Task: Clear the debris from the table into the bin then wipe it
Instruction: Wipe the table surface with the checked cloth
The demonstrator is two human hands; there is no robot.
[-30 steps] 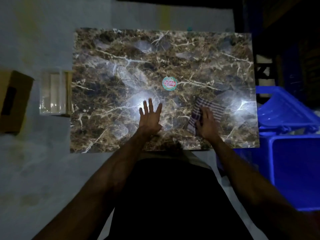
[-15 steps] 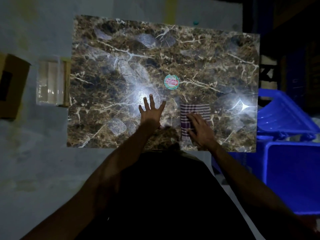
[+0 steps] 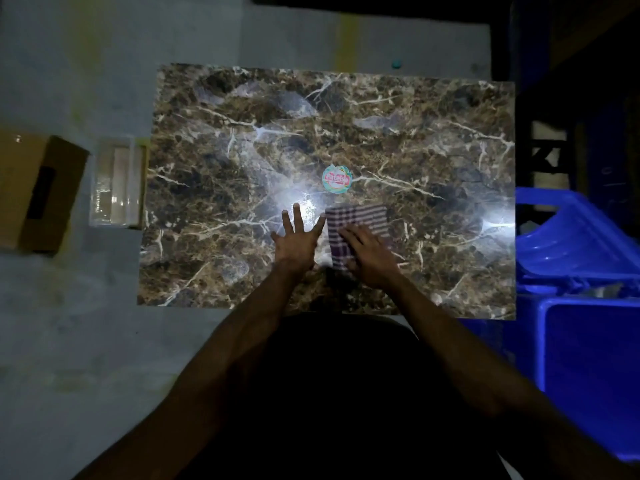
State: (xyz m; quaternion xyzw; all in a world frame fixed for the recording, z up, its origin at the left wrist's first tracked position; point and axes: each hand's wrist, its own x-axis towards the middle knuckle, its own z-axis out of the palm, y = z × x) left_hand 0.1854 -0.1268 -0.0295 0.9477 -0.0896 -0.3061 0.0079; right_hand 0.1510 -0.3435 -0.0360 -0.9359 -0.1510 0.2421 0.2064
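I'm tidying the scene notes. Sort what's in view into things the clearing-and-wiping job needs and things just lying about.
Part of the job:
- brown marble-patterned tabletop
- purple-and-white checked cloth
- right hand, pressing flat on the cloth
- left hand, spread flat on the table
- blue plastic bin

Lying about:
- brown cardboard box on the floor
- clear plastic-wrapped pack
- round sticker on the tabletop

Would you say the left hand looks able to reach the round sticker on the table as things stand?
Probably yes. The left hand lies flat on the marble table, fingers spread, just short of the round sticker. Only bare tabletop lies between them; the checked cloth under the right hand sits off to the side.
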